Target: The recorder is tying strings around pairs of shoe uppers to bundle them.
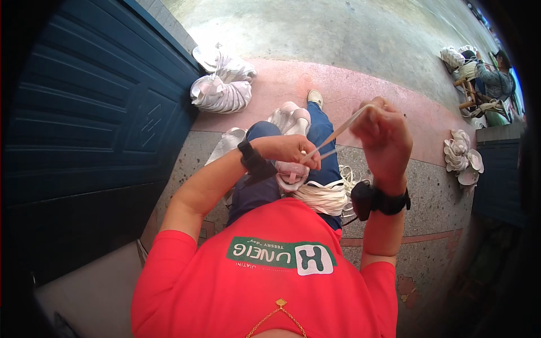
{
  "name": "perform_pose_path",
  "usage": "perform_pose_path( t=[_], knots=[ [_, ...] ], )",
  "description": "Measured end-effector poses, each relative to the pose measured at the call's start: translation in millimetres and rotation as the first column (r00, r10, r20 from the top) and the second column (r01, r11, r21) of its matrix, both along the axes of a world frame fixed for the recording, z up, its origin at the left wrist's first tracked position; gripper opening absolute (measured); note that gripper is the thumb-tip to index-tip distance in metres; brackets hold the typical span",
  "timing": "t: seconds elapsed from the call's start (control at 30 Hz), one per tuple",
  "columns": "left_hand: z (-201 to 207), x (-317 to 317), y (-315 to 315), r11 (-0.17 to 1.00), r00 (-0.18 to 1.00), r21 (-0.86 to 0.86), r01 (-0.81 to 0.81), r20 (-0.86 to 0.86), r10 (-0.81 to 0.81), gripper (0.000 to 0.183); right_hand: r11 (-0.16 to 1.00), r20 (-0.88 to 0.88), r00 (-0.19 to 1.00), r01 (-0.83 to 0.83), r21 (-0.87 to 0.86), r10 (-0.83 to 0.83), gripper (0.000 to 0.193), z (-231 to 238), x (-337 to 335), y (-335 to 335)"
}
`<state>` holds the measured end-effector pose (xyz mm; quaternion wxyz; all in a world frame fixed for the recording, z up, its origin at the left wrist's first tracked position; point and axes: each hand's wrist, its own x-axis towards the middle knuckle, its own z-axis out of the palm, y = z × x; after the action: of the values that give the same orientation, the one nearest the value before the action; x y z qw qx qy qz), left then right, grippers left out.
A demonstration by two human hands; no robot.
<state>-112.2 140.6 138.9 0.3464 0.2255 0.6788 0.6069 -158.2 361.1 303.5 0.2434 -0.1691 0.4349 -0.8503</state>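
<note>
The left grip [292, 150] pinched a white lace [339, 132], stretched up to the right grip [383, 130], whose fingers curled closed on it. Probably light, soft and limp, it seemed best held near its ends. A pinkish shoe [292, 176] lay just below the left grip.

bundle of laces [322, 197] on the right thigh [331, 169], shoe upper [292, 175] to its left; stacked shoe uppers [222, 94] far left, beside a panelled door [101, 90]; second stack [462, 155] right, nearer than the seated person [496, 81].
</note>
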Motion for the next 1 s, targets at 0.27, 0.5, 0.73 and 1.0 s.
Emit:
perform_pose_path(
  t=[0.27, 0.5, 0.73, 1.0],
  knots=[
    [-10, -13, -149, 0.169, 0.212, 0.133, -0.977, 0.733, 0.647, 0.023, 0.920, 0.240, 0.910, 0.267, 0.288, -0.340, 0.032, -189, -59, 155],
    [-14, 37, -161, 0.475, 0.461, -0.115, -0.872, 0.130, 0.878, 0.022, 0.602, -0.270, 0.939, 0.091, 0.793, 0.213, 0.018, -258, 65, 66],
    [-62, 91, -48, 0.654, 0.791, -0.479, -0.586, -0.162, 0.590, 0.023, 0.482, -0.631, 0.671, 0.435, 0.761, 0.390, 0.012, -286, 76, 40],
    [-91, 110, -39, 0.614, 0.743, -0.417, -0.669, -0.383, 0.549, 0.027, 0.361, -0.685, 0.620, 0.583, 0.728, 0.382, 0.006, -285, 76, 30]
  ],
)
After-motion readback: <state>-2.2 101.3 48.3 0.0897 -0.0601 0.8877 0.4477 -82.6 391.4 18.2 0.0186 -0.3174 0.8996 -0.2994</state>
